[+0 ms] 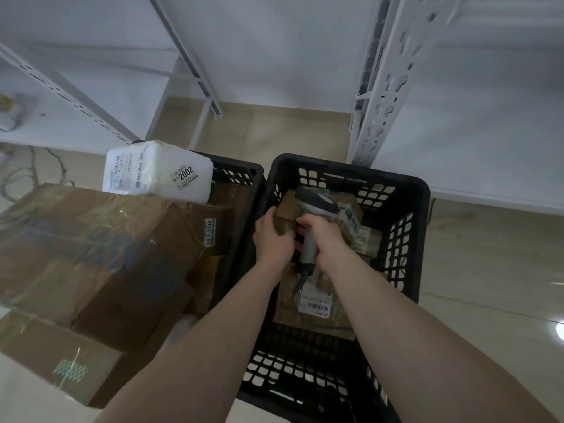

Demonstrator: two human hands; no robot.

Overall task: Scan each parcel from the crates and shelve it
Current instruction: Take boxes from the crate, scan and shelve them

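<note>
Head view, left hand (272,239) gripping taped cardboard parcel (285,219), right hand (320,236) clutching grey scanner (316,209), slatted black crate (406,190)

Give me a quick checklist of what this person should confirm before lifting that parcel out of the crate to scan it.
1. Left hand has a grip on the small brown parcel: ok.
2. Right hand holds the scanner: ok.
3. Parcel's barcode label faces the scanner: cannot tell, hidden by the hands.
4. Scanner cable free of the parcels: cannot tell.
5. Way up out of the black crate is open: ok.
6. Room on the white shelf nearby: ok.
</note>
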